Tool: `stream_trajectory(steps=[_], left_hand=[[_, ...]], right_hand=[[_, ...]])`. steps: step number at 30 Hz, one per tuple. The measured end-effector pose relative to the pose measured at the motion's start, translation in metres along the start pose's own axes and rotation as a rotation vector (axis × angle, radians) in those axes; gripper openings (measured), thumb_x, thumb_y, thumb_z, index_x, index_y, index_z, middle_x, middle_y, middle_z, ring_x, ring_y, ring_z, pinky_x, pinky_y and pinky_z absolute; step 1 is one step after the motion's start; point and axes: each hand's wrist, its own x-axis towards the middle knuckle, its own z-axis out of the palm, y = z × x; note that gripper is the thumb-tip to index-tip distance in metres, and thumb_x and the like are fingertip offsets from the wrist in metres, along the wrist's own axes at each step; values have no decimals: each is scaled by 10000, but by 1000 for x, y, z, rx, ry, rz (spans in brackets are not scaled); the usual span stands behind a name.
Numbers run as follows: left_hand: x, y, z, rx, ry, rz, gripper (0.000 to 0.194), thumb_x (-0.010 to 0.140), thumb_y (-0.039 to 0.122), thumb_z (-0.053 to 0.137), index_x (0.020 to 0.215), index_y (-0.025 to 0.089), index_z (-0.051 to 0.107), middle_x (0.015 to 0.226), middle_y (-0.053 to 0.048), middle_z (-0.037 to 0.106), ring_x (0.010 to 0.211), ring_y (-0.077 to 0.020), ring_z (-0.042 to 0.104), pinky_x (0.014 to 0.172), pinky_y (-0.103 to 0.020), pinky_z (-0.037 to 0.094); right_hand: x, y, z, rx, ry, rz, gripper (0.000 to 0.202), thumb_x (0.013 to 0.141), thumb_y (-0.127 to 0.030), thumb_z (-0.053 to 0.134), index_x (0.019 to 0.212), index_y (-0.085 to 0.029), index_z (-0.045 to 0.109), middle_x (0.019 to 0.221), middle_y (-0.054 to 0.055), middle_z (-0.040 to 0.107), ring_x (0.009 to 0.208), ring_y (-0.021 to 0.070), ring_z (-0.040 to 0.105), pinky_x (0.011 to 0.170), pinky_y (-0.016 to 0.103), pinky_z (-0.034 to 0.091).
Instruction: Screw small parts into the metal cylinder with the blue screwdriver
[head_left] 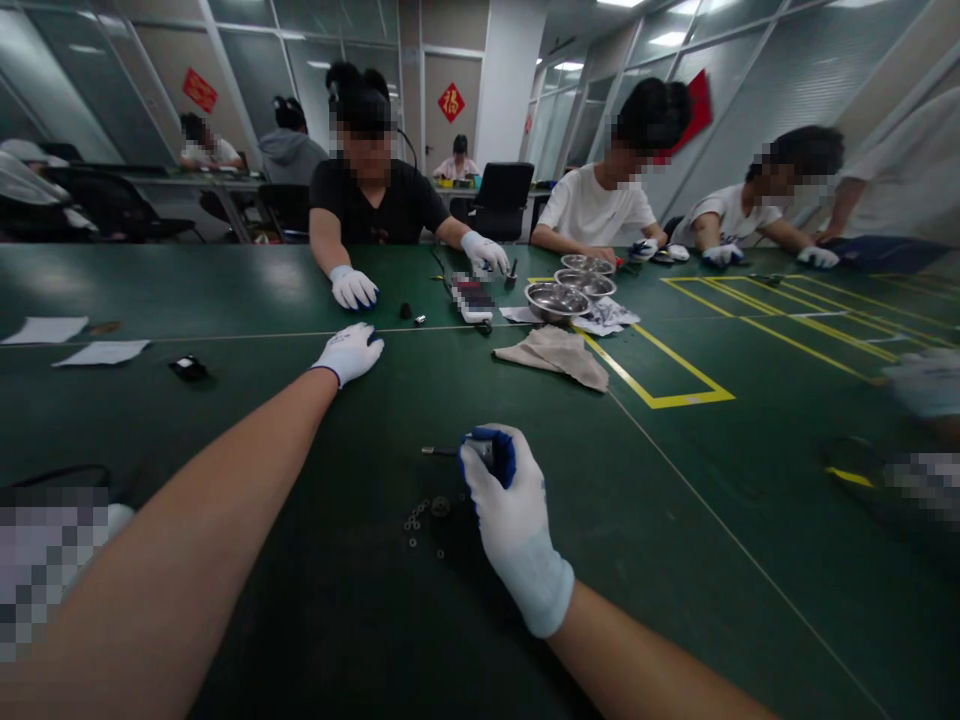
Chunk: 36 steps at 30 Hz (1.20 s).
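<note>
My left hand (351,354), in a white glove, stretches far forward and rests palm down by the seam of the green table. Its fingers lie extended, and I see nothing in them. Nearer to me, my right hand (514,490) is closed, thumb and fingers curled round a small grey metal part (481,449), most of it hidden by the glove. A thin rod (439,451) with a bright tip sticks out to the left of this hand. Just below lie a dark round part (440,507) and several tiny rings (412,524) on the table.
Across the table a co-worker's gloved hands (354,288) are near a dark device (472,298). Steel bowls (557,300), a beige cloth (559,357), white papers (101,352) and a small black object (189,368) lie about. Another gloved hand (926,382) appears at right.
</note>
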Motion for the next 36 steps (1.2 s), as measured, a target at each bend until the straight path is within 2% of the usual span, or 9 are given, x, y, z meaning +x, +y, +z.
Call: stream_trajectory(steps=[5, 11, 18, 22, 25, 28, 32, 34, 36], left_hand=[[-37, 8, 1, -35, -19, 108, 602, 981, 430, 444, 1507, 148, 524, 1630, -130, 453, 1510, -269, 419, 1248, -376, 296], [-89, 25, 1, -115, -6, 196, 567, 979, 424, 469, 1465, 152, 578, 1599, -131, 496, 1496, -257, 445, 1249, -389, 316], [-152, 52, 3, -219, 14, 289, 479, 1014, 344, 423, 1410, 174, 635, 1546, -100, 565, 1459, -223, 498, 1256, -390, 328], [-190, 63, 3, -273, 7, 340, 433, 1019, 296, 429, 1376, 219, 662, 1506, -64, 610, 1426, -199, 536, 1247, -387, 359], [-214, 67, 2, -383, -18, 397, 420, 1026, 299, 430, 1362, 216, 668, 1490, -74, 625, 1416, -204, 546, 1243, -412, 376], [-229, 69, -3, -464, -48, 428, 426, 1027, 313, 428, 1358, 196, 669, 1490, -87, 623, 1415, -211, 547, 1249, -423, 369], [-232, 63, -14, -661, -112, 435, 429, 1022, 315, 419, 1335, 201, 689, 1451, -77, 657, 1362, -218, 599, 1235, -432, 397], [-230, 57, -19, -799, -101, 422, 417, 1013, 319, 443, 1331, 216, 693, 1443, -69, 664, 1349, -220, 611, 1221, -434, 419], [-227, 52, -20, -943, -52, 353, 422, 1012, 330, 448, 1343, 218, 684, 1446, -84, 660, 1332, -231, 624, 1183, -447, 464]], right_hand=[[6, 6, 3, 8, 35, -38, 339, 794, -500, 707, 973, -217, 659, 854, 47, 729, 759, 215, 678, 673, 354, 560], [17, 13, 5, 78, 72, -80, 417, 754, -518, 717, 1019, -203, 644, 818, 33, 714, 728, 207, 662, 670, 360, 556], [37, 27, 3, 143, 129, -106, 456, 652, -499, 780, 968, -190, 665, 908, 67, 741, 863, 243, 689, 835, 426, 557], [45, 32, 0, 167, 145, -143, 431, 650, -493, 778, 944, -199, 665, 890, 55, 746, 864, 235, 690, 857, 419, 547], [50, 35, -1, 180, 167, -137, 465, 631, -497, 782, 965, -195, 666, 923, 55, 742, 879, 233, 685, 859, 414, 539], [55, 38, -3, 203, 188, -108, 504, 606, -501, 794, 987, -195, 668, 949, 56, 741, 889, 236, 682, 841, 409, 539], [58, 37, -4, 213, 193, -85, 511, 601, -502, 796, 992, -197, 673, 934, 49, 746, 889, 238, 688, 843, 414, 545], [59, 36, -5, 208, 192, -93, 517, 600, -501, 799, 998, -193, 679, 926, 47, 748, 892, 240, 694, 859, 424, 548], [59, 34, -6, 204, 191, -99, 528, 595, -493, 811, 1009, -192, 680, 935, 47, 751, 897, 242, 699, 869, 433, 553]])
